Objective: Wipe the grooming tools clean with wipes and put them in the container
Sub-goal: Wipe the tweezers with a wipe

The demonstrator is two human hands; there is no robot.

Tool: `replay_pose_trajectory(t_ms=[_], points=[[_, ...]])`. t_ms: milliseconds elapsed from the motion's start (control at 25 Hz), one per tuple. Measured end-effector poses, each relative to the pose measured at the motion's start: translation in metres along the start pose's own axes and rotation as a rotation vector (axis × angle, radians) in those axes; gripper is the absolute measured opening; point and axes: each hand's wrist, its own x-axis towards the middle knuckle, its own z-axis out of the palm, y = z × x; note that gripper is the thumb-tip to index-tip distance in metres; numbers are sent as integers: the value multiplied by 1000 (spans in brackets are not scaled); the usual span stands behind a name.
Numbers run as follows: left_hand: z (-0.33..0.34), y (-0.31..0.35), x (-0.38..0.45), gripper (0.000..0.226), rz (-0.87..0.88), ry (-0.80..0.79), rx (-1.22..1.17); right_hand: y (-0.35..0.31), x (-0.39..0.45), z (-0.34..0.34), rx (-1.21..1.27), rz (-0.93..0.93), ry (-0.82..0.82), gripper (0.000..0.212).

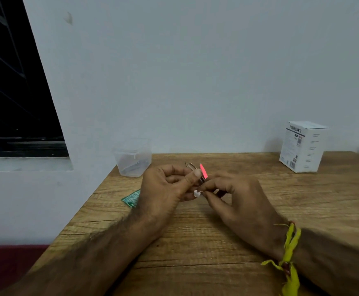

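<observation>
A: Head view. Both hands meet over the wooden table (195, 231), near its far middle. What is the left hand (163, 186) doing?

B: Its fingers are curled round a small bundle of grooming tools (197, 173), thumb pressed along the near side. The tool ends stick up past the thumb tip: thin metal strips, and one piece with a pink face.

A: And the right hand (236, 193)?

B: Fingers bent inward, tips pinching a small white wipe (196, 193) at the lower part of the tools, just beneath the left thumb. Wipe mostly hidden; only a white corner shows between the two hands.

A: So the tools sit between both sets of fingers?

B: Yes. Upper part in the left grip, lower part at the right fingertips. Whether the wipe wraps round the metal, cannot tell.

A: Container?

B: Clear plastic container (132, 159) at the far left corner of the table, open-topped, something long and dark lying inside. Well apart from the hands.

A: Anything else?

B: Green sachet (131, 197) flat on the table, partly under the left hand. White box (303, 147) at the far right, by the wall. Yellow thread band (287, 253) on the right wrist.
</observation>
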Motion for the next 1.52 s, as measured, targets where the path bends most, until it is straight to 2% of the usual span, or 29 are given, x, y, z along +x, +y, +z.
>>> replay_pose_trajectory(t_ms=[120, 200, 280, 360, 440, 520, 640, 760, 1000, 1200, 1520], points=[[-1, 1, 1, 13, -46, 47, 10, -1, 0, 3, -29, -46, 1, 11], [-2, 1, 2, 12, -101, 74, -69, -3, 0, 2, 131, 62, 86, 13], [-4, 1, 4, 15, -140, 70, -125, 0, 2, -2, 303, 211, 258, 17], [-5, 0, 4, 21, -160, -46, -110, 10, 5, -7, 337, 325, 447, 18], [-4, -1, 1, 24, -165, -198, -49, 17, 8, -10, 260, 338, 527, 16], [-3, -1, 0, 25, -163, -268, -12, 14, 9, -7, 165, 225, 507, 15], [-3, 0, 0, 22, -164, -286, 6, 5, 7, -3, 60, 10, 431, 18], [-3, 0, -1, 19, -170, -272, 9, 4, 6, 0, -10, -91, 373, 13], [-5, -1, 1, 19, -190, -244, -21, 8, 5, 6, -125, -154, 270, 13], [-5, 0, 1, 17, -185, -253, -20, 10, 7, 5, -154, -163, 290, 12], [-6, 0, 3, 19, -208, -219, -27, 14, 6, 6, -82, -156, 228, 21]])
